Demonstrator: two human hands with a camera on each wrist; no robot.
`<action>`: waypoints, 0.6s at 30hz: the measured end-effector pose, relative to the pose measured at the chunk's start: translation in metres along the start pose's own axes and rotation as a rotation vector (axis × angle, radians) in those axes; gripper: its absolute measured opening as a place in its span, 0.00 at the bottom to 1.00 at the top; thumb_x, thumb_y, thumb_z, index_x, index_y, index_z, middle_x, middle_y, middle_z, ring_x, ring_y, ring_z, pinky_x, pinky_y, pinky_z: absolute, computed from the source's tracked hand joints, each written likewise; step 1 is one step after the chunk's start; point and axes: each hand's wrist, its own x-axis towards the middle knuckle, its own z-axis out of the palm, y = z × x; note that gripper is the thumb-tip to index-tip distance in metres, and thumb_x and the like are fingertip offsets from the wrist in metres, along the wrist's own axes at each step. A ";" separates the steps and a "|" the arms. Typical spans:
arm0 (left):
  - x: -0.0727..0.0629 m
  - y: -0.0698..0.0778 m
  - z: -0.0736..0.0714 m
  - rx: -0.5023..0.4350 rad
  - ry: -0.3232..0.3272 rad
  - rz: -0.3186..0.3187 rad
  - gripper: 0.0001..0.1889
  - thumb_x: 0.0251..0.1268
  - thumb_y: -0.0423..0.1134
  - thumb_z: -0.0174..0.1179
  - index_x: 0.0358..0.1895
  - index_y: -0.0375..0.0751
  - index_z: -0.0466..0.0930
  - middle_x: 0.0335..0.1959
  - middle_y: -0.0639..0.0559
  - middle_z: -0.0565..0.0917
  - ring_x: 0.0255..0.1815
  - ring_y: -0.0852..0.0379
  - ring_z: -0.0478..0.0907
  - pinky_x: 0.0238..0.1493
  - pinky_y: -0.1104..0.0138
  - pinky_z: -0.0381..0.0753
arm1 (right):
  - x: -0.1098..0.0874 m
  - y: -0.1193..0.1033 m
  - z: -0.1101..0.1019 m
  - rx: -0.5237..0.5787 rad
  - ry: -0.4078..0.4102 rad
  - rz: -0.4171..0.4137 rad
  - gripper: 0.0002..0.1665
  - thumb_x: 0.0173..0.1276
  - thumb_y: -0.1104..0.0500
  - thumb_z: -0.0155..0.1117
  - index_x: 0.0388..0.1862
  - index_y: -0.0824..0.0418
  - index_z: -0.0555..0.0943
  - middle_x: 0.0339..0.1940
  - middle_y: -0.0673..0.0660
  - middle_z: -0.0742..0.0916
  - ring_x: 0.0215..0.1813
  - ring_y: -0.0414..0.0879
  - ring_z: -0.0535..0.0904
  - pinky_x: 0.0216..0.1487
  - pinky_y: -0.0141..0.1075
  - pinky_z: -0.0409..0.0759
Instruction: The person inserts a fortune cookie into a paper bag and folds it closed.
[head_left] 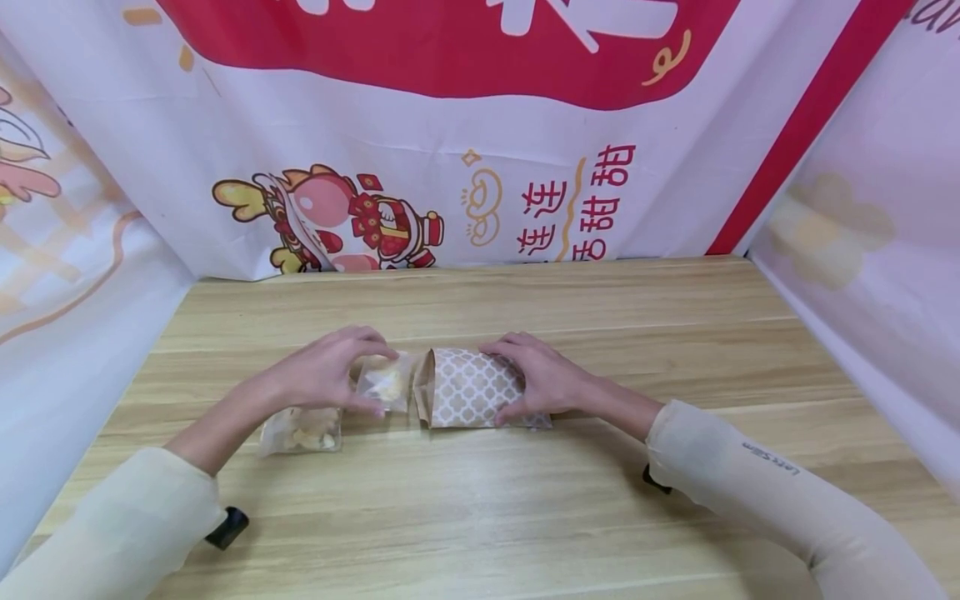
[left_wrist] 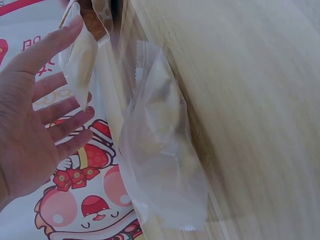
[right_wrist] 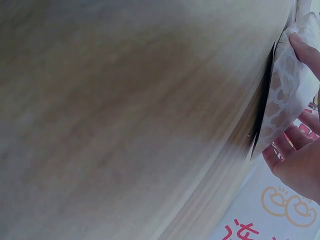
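Observation:
A brown paper bag [head_left: 476, 387] with a white lattice print lies on its side, its mouth facing left. My right hand [head_left: 543, 375] holds its right part, fingers at the far edge and thumb on the near side. Just left of the mouth is a small clear packet [head_left: 386, 383] with pale yellowish contents. My left hand [head_left: 330, 371] grips this packet between thumb and fingers; in the left wrist view the packet [left_wrist: 81, 65] stands beside the bag's opening. A second clear packet [head_left: 303, 431] lies below the left hand, untouched. What kind of food the packets contain is unclear.
The wood-grain tabletop [head_left: 465, 517] extends toward me and to both sides. A printed white and red cloth [head_left: 420, 125] hangs along the back edge, with more cloth at left and right. Black devices sit at both wrists.

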 end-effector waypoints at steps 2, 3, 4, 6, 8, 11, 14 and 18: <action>0.001 0.001 0.000 -0.006 0.003 -0.003 0.39 0.48 0.55 0.82 0.63 0.39 0.82 0.63 0.37 0.79 0.65 0.35 0.75 0.65 0.37 0.75 | 0.000 0.000 0.000 0.001 0.000 -0.001 0.63 0.41 0.44 0.90 0.75 0.64 0.72 0.64 0.59 0.81 0.65 0.53 0.75 0.70 0.49 0.75; 0.002 0.002 0.001 -0.009 0.002 -0.004 0.39 0.48 0.55 0.82 0.63 0.39 0.82 0.63 0.36 0.79 0.65 0.35 0.75 0.66 0.37 0.75 | 0.000 0.000 -0.001 0.002 0.000 -0.001 0.63 0.41 0.44 0.90 0.74 0.64 0.72 0.64 0.59 0.81 0.65 0.53 0.75 0.70 0.49 0.76; 0.003 0.003 0.001 -0.014 0.002 -0.006 0.39 0.48 0.54 0.82 0.63 0.38 0.82 0.63 0.36 0.79 0.66 0.35 0.75 0.66 0.37 0.75 | 0.000 -0.001 -0.001 0.003 0.000 -0.002 0.63 0.41 0.44 0.90 0.74 0.64 0.72 0.64 0.59 0.81 0.64 0.53 0.76 0.69 0.48 0.76; 0.004 0.004 0.002 -0.022 0.001 -0.007 0.39 0.48 0.54 0.82 0.63 0.38 0.82 0.63 0.36 0.79 0.66 0.35 0.75 0.66 0.38 0.75 | 0.000 0.000 0.000 0.004 0.001 -0.004 0.63 0.41 0.44 0.90 0.74 0.63 0.72 0.64 0.59 0.81 0.64 0.53 0.76 0.69 0.48 0.76; 0.005 0.005 0.003 -0.028 0.001 -0.005 0.39 0.48 0.54 0.82 0.63 0.38 0.82 0.64 0.36 0.79 0.66 0.35 0.74 0.66 0.38 0.75 | 0.001 0.000 0.000 0.004 0.003 -0.008 0.62 0.41 0.44 0.90 0.74 0.63 0.73 0.63 0.59 0.82 0.64 0.53 0.76 0.69 0.48 0.76; 0.006 0.006 0.005 -0.040 0.002 -0.003 0.39 0.49 0.56 0.81 0.63 0.38 0.82 0.64 0.36 0.78 0.66 0.34 0.74 0.66 0.37 0.75 | 0.000 0.000 0.000 0.002 0.004 -0.010 0.62 0.41 0.44 0.90 0.74 0.63 0.73 0.63 0.59 0.82 0.64 0.53 0.76 0.68 0.48 0.77; 0.008 0.008 0.006 -0.053 0.003 0.002 0.38 0.50 0.56 0.81 0.63 0.38 0.82 0.64 0.36 0.78 0.66 0.34 0.74 0.66 0.38 0.75 | 0.000 0.000 0.000 0.001 0.003 -0.005 0.62 0.41 0.44 0.90 0.74 0.63 0.73 0.63 0.58 0.82 0.64 0.52 0.76 0.69 0.48 0.76; 0.009 0.010 0.007 -0.080 0.007 0.016 0.38 0.51 0.55 0.80 0.63 0.37 0.82 0.63 0.36 0.78 0.65 0.35 0.74 0.65 0.38 0.76 | 0.000 -0.001 -0.001 0.004 -0.001 0.001 0.62 0.41 0.44 0.90 0.74 0.63 0.73 0.63 0.59 0.82 0.64 0.53 0.76 0.70 0.48 0.76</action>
